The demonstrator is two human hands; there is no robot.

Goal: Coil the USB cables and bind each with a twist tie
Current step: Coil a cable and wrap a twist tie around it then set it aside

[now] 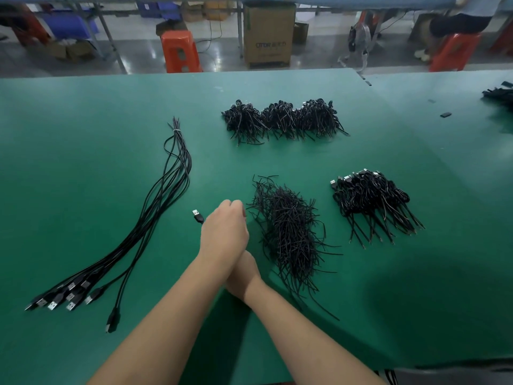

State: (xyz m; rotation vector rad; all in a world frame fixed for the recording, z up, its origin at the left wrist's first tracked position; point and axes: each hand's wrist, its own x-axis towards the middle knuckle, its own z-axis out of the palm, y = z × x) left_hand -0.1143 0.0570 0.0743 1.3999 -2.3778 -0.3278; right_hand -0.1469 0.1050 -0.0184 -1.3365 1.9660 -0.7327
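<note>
Left hand (pixel 224 232) crossed over right hand (pixel 244 276), fingers (pixel 236 205) curled on a thin black cable, its plug (pixel 197 216) lying on the green surface (pixel 83 107) and pointing away to the left. Right fingers hidden: cannot tell. Glossy straight cables (pixel 155 212) slanting from near-left plugs to a far tied end; wiry twist ties (pixel 291 234) heaped just right.

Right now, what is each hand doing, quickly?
Left hand: fingers curled, seemingly gripping a cable whose USB plug sticks out beside it.
Right hand: mostly hidden under the left wrist; cannot be told.
</note>
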